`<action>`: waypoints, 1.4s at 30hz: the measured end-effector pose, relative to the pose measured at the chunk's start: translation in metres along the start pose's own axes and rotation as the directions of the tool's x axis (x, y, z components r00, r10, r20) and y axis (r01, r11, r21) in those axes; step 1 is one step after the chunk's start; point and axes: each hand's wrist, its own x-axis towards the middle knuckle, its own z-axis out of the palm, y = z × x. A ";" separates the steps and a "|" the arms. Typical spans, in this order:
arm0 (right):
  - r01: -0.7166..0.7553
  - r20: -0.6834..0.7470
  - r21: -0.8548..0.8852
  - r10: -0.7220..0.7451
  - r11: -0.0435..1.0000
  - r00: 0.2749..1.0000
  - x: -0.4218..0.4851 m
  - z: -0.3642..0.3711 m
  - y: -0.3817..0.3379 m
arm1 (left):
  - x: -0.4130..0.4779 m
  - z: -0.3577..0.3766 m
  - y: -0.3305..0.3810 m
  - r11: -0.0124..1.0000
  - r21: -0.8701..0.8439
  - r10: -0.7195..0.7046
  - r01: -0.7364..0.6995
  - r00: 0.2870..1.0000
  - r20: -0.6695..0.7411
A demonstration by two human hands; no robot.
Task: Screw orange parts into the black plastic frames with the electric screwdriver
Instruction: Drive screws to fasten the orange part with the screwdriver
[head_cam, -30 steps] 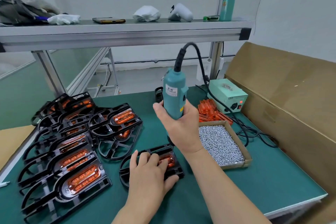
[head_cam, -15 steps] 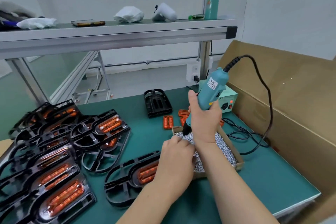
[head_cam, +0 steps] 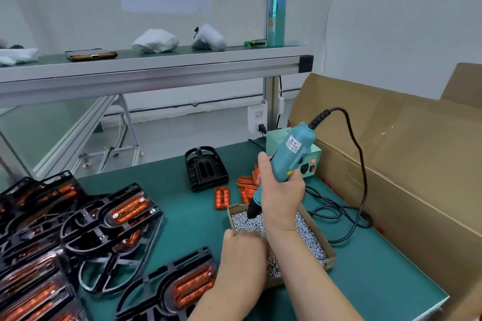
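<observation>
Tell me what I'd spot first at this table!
Probably the teal electric screwdriver in the middle, gripped by the right hand, its tip pointing into a cardboard tray of shiny screws. Then the heap of black frames with bright orange parts on the left.

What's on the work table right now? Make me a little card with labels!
right hand: grips the electric screwdriver, tilted, bit tip down among the screws
left hand: at the near edge of the cardboard tray; fingers hidden
cardboard tray: holds the small silver screws
nearest black frame: orange part sits in it, beside the left hand
left side: pile of frames with orange parts in them
back: bare black frame, loose orange parts beside it
</observation>
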 end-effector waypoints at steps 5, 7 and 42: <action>0.000 -0.004 -0.022 0.000 1.000 1.000 -0.001 0.002 -0.003 | -0.009 0.004 -0.002 0.981 -0.174 0.051 -0.085 0.980 -0.192; 0.009 -0.009 -0.039 -0.009 0.999 1.000 -0.002 0.002 -0.005 | -0.014 0.007 -0.003 0.951 -0.302 -0.007 -0.072 0.968 -0.251; -0.119 0.112 0.202 0.098 0.972 0.989 -0.075 0.052 -0.035 | -0.081 -0.026 -0.082 -0.474 -0.879 -0.595 0.054 0.716 0.365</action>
